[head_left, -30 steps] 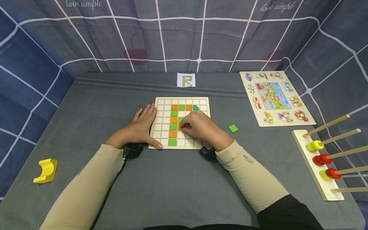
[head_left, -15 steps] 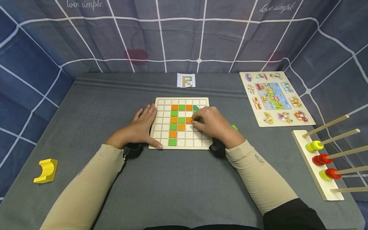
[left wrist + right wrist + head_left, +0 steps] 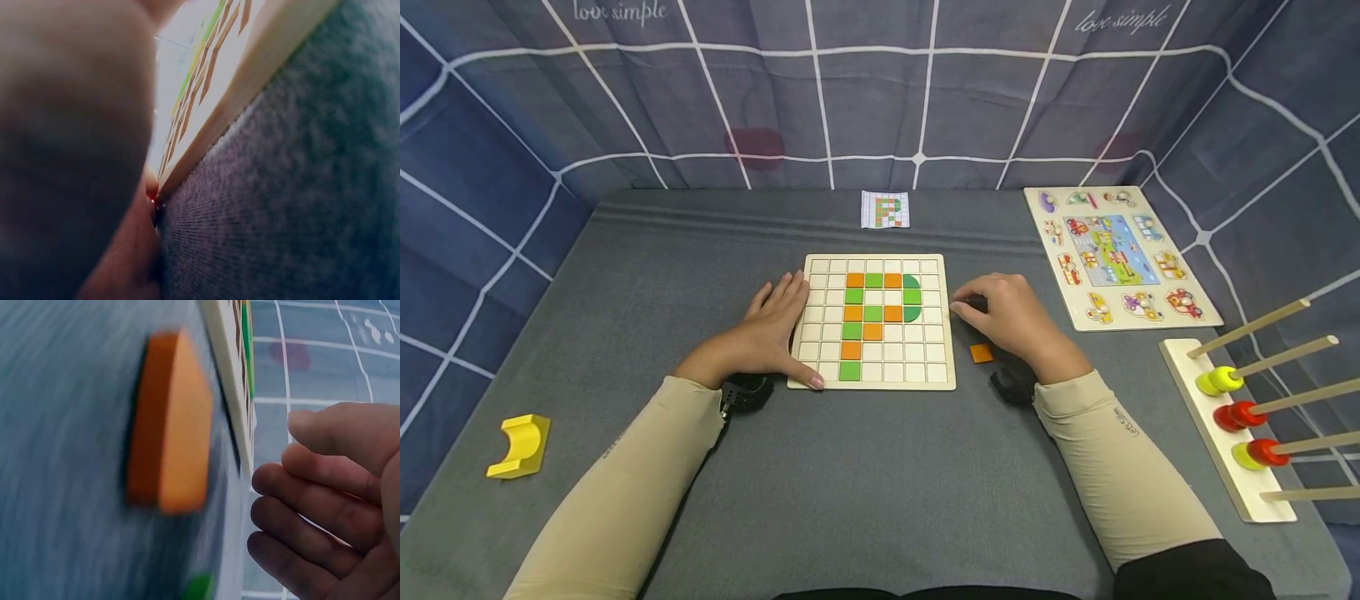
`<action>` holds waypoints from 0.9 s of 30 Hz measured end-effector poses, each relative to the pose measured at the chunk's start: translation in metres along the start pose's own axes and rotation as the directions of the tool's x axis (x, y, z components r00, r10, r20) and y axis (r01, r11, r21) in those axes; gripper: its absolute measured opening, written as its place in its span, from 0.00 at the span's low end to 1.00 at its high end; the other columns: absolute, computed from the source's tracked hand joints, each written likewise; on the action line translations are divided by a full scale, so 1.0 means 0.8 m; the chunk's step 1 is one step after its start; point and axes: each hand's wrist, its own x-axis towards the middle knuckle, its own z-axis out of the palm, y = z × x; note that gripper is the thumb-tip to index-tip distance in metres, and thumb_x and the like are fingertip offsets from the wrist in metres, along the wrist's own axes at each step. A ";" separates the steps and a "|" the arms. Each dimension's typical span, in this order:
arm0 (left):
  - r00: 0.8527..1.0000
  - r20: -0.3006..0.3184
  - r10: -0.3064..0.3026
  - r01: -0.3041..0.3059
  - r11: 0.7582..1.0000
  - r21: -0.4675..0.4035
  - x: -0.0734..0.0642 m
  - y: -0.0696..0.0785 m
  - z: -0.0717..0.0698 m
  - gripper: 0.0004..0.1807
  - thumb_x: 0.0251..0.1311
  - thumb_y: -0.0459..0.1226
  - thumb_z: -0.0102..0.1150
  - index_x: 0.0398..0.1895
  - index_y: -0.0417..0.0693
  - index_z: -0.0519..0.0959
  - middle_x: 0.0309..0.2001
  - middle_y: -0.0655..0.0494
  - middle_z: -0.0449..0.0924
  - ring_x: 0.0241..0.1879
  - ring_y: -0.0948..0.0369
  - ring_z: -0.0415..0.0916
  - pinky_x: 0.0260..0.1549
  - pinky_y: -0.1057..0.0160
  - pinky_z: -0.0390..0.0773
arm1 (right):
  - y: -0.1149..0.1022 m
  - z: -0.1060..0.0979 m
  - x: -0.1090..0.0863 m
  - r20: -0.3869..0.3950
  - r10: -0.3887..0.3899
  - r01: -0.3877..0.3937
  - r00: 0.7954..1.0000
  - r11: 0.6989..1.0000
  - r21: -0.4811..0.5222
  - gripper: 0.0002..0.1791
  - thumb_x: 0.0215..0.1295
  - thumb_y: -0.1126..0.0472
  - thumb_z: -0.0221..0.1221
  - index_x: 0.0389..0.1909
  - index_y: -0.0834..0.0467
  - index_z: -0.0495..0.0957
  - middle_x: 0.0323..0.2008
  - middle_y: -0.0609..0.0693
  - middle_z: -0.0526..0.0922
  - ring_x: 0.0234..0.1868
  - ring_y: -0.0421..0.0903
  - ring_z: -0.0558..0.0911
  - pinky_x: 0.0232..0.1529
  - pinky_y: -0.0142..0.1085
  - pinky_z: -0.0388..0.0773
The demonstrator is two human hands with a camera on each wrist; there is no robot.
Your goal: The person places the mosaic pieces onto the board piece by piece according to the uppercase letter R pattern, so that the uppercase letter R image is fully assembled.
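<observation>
A cream wooden grid board (image 3: 934,353) lies on the grey cloth, with orange and green square tiles and darker green rounded pieces forming a P. My left hand (image 3: 765,329) rests along its left side, fingers spread and thumb on the near left corner. Just off the board's right edge hovers my right hand (image 3: 1011,312), its fingers loosely bent with nothing between them. Below that hand an orange tile (image 3: 981,353) lies on the cloth; the right wrist view shows it large and blurred. A green tile (image 3: 199,586) peeks in at that view's bottom, hidden in the head view.
Behind the board lies a small pattern card (image 3: 885,210). A picture puzzle board (image 3: 1060,302) is at the back right, and a wooden peg stand (image 3: 1213,433) with red and yellow-green beads is nearer. A yellow arched block (image 3: 522,446) sits at the left.
My right hand has moved right, from the middle of the grid to beyond its right edge. A dark green rounded piece now shows in the right column. The left hand has stayed put.
</observation>
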 end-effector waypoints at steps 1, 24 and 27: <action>1.000 -0.003 0.001 -0.001 1.000 -0.001 0.000 0.000 0.000 0.90 0.33 0.73 0.80 0.84 0.34 0.32 0.83 0.38 0.22 0.81 0.46 0.20 0.74 0.45 0.22 | 0.004 -0.002 -0.003 -0.006 0.008 -0.008 1.000 1.000 -0.005 0.08 0.69 0.63 0.71 0.44 0.63 0.91 0.41 0.55 0.89 0.43 0.54 0.86 0.48 0.51 0.80; 1.000 0.000 -0.001 0.001 1.000 0.003 0.000 0.000 -0.001 0.91 0.33 0.73 0.80 0.84 0.35 0.31 0.83 0.40 0.21 0.81 0.47 0.19 0.74 0.45 0.22 | 0.041 -0.033 -0.039 -0.004 0.087 -0.087 0.996 0.996 -0.001 0.07 0.66 0.61 0.73 0.40 0.60 0.91 0.37 0.51 0.90 0.37 0.48 0.85 0.40 0.48 0.79; 1.000 -0.001 0.001 -0.001 1.000 0.003 0.000 0.001 0.000 0.91 0.33 0.73 0.80 0.84 0.35 0.31 0.83 0.40 0.21 0.81 0.47 0.19 0.74 0.44 0.22 | 0.042 -0.034 -0.041 0.008 0.090 -0.090 0.996 0.996 0.007 0.07 0.65 0.61 0.75 0.41 0.60 0.91 0.37 0.51 0.90 0.38 0.48 0.85 0.40 0.48 0.79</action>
